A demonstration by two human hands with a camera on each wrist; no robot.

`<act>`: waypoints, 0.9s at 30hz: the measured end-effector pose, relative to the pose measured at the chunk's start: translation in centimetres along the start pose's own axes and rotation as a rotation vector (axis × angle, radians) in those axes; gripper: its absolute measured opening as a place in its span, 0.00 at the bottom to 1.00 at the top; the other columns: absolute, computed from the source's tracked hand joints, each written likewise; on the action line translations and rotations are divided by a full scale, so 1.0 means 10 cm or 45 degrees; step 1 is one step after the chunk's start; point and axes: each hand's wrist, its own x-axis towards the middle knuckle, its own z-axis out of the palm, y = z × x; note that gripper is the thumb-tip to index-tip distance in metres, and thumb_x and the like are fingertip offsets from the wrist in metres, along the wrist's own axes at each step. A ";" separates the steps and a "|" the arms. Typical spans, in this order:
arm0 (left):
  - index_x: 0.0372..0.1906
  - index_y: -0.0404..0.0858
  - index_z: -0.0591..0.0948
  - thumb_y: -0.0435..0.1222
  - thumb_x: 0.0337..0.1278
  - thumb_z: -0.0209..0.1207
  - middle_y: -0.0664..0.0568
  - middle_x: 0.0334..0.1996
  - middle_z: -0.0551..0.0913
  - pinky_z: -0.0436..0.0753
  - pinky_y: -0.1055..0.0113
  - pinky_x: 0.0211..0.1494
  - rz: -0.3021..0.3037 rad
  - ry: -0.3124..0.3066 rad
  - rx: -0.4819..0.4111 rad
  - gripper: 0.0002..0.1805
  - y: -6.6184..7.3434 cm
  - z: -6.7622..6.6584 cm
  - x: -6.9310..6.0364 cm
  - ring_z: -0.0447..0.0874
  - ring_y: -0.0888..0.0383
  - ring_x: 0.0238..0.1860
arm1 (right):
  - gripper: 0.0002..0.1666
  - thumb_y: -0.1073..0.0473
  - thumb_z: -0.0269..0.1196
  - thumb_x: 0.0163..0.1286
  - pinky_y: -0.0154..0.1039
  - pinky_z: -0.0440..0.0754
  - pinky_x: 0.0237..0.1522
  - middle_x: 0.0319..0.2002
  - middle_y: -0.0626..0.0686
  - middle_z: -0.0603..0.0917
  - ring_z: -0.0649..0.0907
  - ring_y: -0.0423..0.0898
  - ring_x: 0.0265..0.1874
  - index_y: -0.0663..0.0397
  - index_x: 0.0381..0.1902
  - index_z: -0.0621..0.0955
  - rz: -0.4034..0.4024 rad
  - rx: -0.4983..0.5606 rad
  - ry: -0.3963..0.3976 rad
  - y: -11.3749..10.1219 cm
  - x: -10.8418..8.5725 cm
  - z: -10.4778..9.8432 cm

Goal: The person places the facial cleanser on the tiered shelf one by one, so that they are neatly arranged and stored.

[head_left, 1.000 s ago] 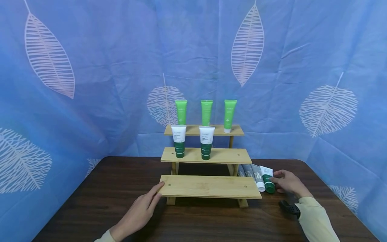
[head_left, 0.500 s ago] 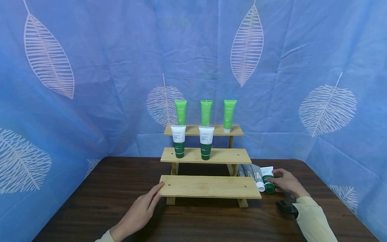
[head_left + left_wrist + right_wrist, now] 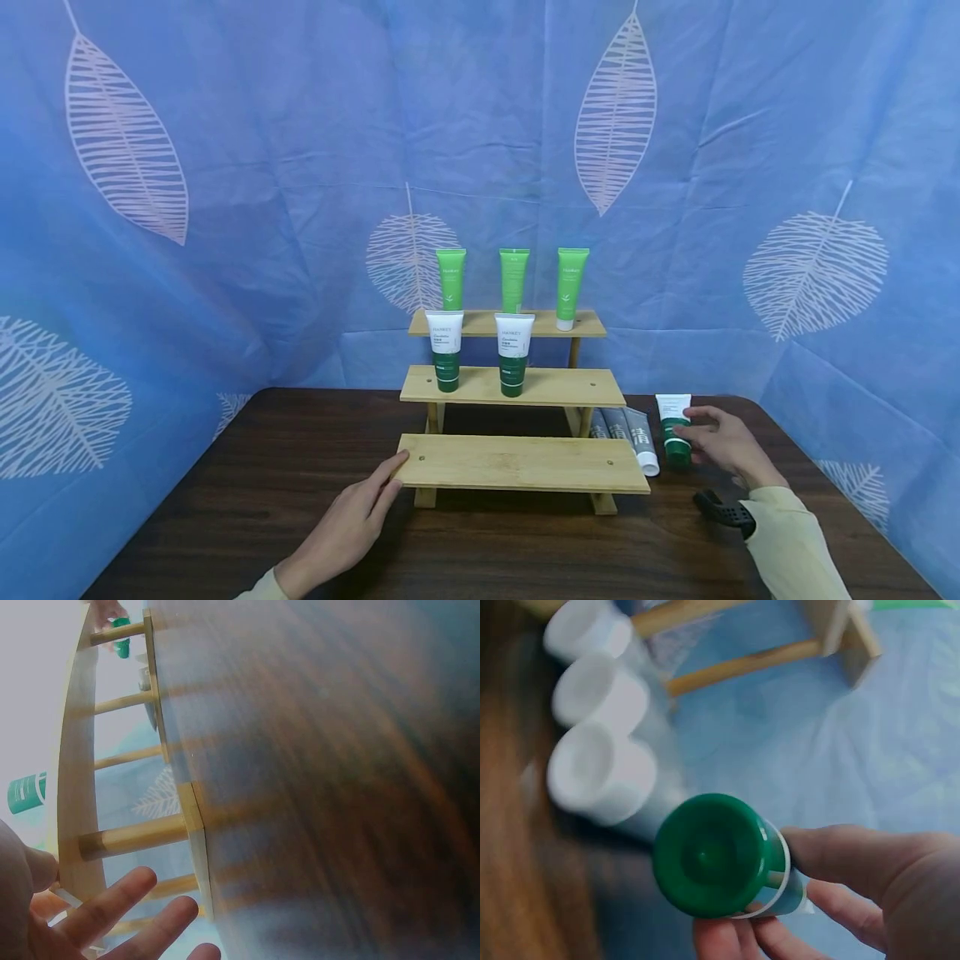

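Observation:
My right hand [image 3: 729, 446] holds a white-and-green squeeze tube [image 3: 676, 429] between thumb and fingers, at the right of the table. In the right wrist view its green cap [image 3: 709, 855] faces the camera, apart from the grey tubes with white caps [image 3: 604, 772]. My left hand [image 3: 341, 525] pinches the front left corner of the three-tier wooden stand [image 3: 521, 462] between thumb and index finger; its other fingers [image 3: 112, 904] stretch out free in the left wrist view. Two matching white-and-green tubes [image 3: 513, 354] stand cap-down on the middle shelf.
Several green tubes [image 3: 570, 279] stand on the top shelf. Grey tubes [image 3: 640, 437] lie on the dark wooden table [image 3: 300, 450], just right of the stand and partly behind it. A blue leaf-patterned cloth [image 3: 480, 125] hangs behind and at both sides.
My right hand has raised the white-and-green tube from beside the grey tubes and moved it slightly right and away from them. My left hand stays on the stand's corner.

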 end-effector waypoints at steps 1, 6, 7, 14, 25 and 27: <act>0.77 0.48 0.68 0.46 0.82 0.48 0.45 0.73 0.72 0.78 0.45 0.65 -0.001 0.000 -0.003 0.25 0.00 0.00 0.00 0.77 0.49 0.67 | 0.37 0.53 0.62 0.77 0.47 0.89 0.39 0.56 0.77 0.78 0.86 0.47 0.35 0.72 0.71 0.63 -0.022 0.006 0.014 -0.04 -0.02 -0.02; 0.77 0.48 0.68 0.46 0.81 0.48 0.44 0.73 0.72 0.78 0.44 0.65 -0.004 -0.006 -0.010 0.25 0.00 0.00 0.00 0.77 0.49 0.67 | 0.41 0.50 0.61 0.78 0.45 0.89 0.40 0.64 0.79 0.72 0.87 0.48 0.39 0.71 0.74 0.59 -0.137 0.043 0.105 -0.29 -0.11 -0.06; 0.77 0.47 0.68 0.45 0.81 0.49 0.44 0.73 0.72 0.78 0.44 0.65 -0.004 -0.007 -0.010 0.25 0.00 0.00 0.00 0.77 0.49 0.67 | 0.42 0.48 0.61 0.77 0.43 0.88 0.39 0.65 0.78 0.71 0.87 0.49 0.40 0.69 0.75 0.59 -0.162 0.052 0.123 -0.34 -0.13 -0.06; 0.76 0.46 0.69 0.45 0.81 0.49 0.43 0.72 0.72 0.78 0.44 0.65 0.001 -0.001 0.000 0.26 0.00 0.00 0.01 0.77 0.49 0.67 | 0.47 0.44 0.63 0.75 0.33 0.86 0.39 0.69 0.73 0.69 0.81 0.66 0.58 0.62 0.79 0.57 -0.332 0.157 0.230 -0.62 -0.24 -0.01; 0.76 0.47 0.69 0.45 0.81 0.49 0.44 0.73 0.72 0.78 0.45 0.65 0.001 -0.004 -0.004 0.25 0.01 0.00 0.01 0.77 0.49 0.67 | 0.45 0.52 0.64 0.76 0.34 0.86 0.47 0.71 0.69 0.67 0.74 0.68 0.66 0.60 0.80 0.57 -0.493 0.220 0.216 -0.94 -0.37 0.15; 0.76 0.47 0.69 0.45 0.82 0.48 0.44 0.73 0.72 0.78 0.45 0.65 0.002 -0.003 -0.006 0.25 0.01 0.00 0.01 0.77 0.49 0.67 | 0.44 0.53 0.64 0.76 0.41 0.86 0.51 0.72 0.68 0.67 0.74 0.67 0.67 0.60 0.80 0.57 -0.520 0.217 0.202 -1.00 -0.39 0.19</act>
